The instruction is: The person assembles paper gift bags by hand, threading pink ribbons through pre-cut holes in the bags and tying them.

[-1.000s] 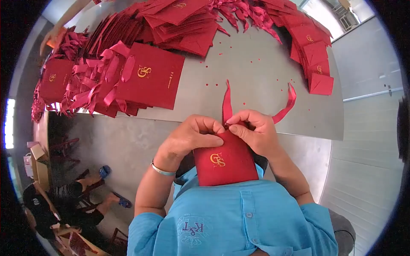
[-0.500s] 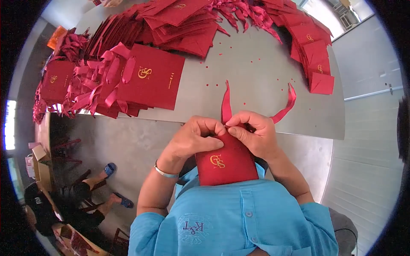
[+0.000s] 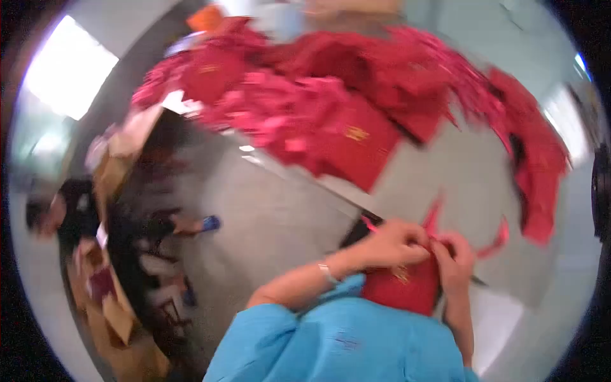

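Note:
A small red paper bag (image 3: 407, 290) with a gold logo rests against the blue shirt front, blurred by motion. At its top edge my left hand (image 3: 398, 244) is closed in a pinch. Close beside it, my right hand (image 3: 456, 258) also pinches the bag's top, fingertips nearly meeting the left ones. A pink-red ribbon (image 3: 434, 215) sticks up from between the hands. Another ribbon end (image 3: 499, 239) curves out past my right hand onto the table. Blur and fingers hide exactly how the ribbon passes through the bag.
Red bags (image 3: 359, 140) with ribbons lie piled on the grey table (image 3: 423, 172). More red bags (image 3: 541, 197) line its right side. At left, a seated person (image 3: 70, 210) is near open cardboard boxes (image 3: 118, 312).
The view has swung left, so the table, bags and hands appear farther right and blurred. Both hands still pinch the bag's top edge.

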`<action>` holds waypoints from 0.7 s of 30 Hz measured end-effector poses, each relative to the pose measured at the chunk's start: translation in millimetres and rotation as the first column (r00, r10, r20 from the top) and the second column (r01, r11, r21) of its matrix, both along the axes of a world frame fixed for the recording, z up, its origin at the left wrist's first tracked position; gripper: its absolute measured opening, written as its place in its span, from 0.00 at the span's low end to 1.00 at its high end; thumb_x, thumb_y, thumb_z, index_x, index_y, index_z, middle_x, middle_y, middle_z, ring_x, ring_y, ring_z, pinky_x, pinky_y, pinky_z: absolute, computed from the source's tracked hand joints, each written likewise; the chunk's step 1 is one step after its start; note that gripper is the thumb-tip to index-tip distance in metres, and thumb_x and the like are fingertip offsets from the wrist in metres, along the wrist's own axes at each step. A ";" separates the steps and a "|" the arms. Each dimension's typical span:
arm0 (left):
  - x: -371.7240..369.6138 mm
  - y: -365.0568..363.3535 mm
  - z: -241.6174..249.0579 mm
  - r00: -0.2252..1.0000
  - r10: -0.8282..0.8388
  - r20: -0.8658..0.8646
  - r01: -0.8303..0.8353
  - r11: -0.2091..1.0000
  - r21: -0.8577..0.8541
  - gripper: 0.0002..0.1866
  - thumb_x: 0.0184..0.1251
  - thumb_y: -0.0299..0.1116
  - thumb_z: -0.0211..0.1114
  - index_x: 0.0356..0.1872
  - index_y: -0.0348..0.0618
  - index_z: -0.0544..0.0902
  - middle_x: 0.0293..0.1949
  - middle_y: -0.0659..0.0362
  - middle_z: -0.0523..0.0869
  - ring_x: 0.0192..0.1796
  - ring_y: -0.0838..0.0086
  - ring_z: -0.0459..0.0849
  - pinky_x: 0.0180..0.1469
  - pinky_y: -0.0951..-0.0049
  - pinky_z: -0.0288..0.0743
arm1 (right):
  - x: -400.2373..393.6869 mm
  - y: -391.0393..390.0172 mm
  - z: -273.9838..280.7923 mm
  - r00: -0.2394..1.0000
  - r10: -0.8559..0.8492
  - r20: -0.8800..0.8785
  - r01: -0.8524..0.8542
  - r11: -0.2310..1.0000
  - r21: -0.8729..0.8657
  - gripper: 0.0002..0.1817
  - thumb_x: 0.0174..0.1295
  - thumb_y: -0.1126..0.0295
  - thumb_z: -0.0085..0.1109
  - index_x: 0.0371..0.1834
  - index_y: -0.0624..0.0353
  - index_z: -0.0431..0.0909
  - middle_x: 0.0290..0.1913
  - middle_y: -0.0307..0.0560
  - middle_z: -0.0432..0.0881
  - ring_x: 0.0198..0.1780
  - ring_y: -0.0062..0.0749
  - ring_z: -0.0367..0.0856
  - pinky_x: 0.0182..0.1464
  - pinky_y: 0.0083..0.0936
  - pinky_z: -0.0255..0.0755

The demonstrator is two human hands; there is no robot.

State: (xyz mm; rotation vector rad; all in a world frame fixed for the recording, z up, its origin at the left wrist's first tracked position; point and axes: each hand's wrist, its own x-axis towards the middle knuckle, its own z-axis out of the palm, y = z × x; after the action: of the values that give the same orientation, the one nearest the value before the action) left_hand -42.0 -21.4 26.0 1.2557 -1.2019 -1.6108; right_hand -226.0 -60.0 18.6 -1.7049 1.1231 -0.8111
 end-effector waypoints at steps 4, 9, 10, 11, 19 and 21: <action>-7.9 -6.3 -29.2 0.993 0.096 0.065 -0.070 0.942 -0.329 0.10 0.49 0.34 0.64 0.25 0.36 0.79 0.22 0.54 0.81 0.27 0.74 0.78 0.31 0.69 0.72 | -3.6 -3.3 -13.7 0.998 -0.025 0.064 0.028 0.998 -0.049 0.04 0.56 0.77 0.59 0.35 0.64 0.78 0.32 0.38 0.78 0.35 0.20 0.73 0.39 0.18 0.69; 0.9 -1.9 -24.1 0.988 0.134 0.080 -0.103 0.945 -0.311 0.10 0.49 0.35 0.64 0.24 0.36 0.79 0.22 0.56 0.82 0.26 0.74 0.79 0.30 0.69 0.72 | -0.8 -8.2 -16.6 0.982 0.090 0.163 -0.090 0.996 -0.009 0.05 0.62 0.74 0.58 0.38 0.63 0.76 0.35 0.37 0.76 0.37 0.19 0.72 0.42 0.17 0.67; 1.6 -1.2 -22.3 0.989 0.128 0.080 -0.099 0.950 -0.296 0.11 0.50 0.35 0.64 0.25 0.36 0.80 0.22 0.56 0.82 0.27 0.74 0.79 0.30 0.69 0.72 | -0.8 -8.8 -15.9 0.984 0.091 0.154 -0.091 0.996 -0.006 0.05 0.62 0.74 0.58 0.38 0.63 0.76 0.35 0.37 0.76 0.36 0.19 0.72 0.42 0.17 0.67; 2.8 -1.0 -21.6 0.990 0.119 0.079 -0.092 0.955 -0.280 0.11 0.50 0.35 0.64 0.26 0.36 0.80 0.22 0.56 0.82 0.27 0.73 0.79 0.31 0.69 0.73 | 0.4 -9.8 -15.6 0.986 0.088 0.144 -0.089 0.996 -0.003 0.05 0.62 0.74 0.58 0.37 0.63 0.76 0.34 0.37 0.76 0.36 0.20 0.72 0.42 0.17 0.67; 25.7 -1.7 -17.5 0.999 -0.035 0.006 0.036 0.990 -0.136 0.12 0.53 0.33 0.69 0.36 0.39 0.82 0.34 0.62 0.84 0.41 0.80 0.79 0.45 0.74 0.74 | 22.1 -7.0 12.7 0.996 0.073 0.043 -0.071 0.997 -0.044 0.03 0.57 0.76 0.59 0.32 0.64 0.79 0.31 0.41 0.80 0.35 0.23 0.77 0.39 0.19 0.71; 26.9 -2.6 -9.7 0.974 -0.040 -0.224 0.056 0.996 0.065 0.07 0.54 0.26 0.66 0.34 0.38 0.81 0.32 0.64 0.83 0.36 0.82 0.79 0.39 0.79 0.74 | 21.6 -6.3 11.1 0.995 0.076 0.058 -0.073 0.996 -0.057 0.05 0.56 0.77 0.61 0.35 0.64 0.81 0.32 0.39 0.82 0.34 0.20 0.78 0.38 0.18 0.72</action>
State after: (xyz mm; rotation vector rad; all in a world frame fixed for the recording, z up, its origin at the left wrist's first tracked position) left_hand -15.1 -24.0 16.3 1.0625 -1.0502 -1.7905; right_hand -204.4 -66.3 29.7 -1.7456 0.9996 -0.8473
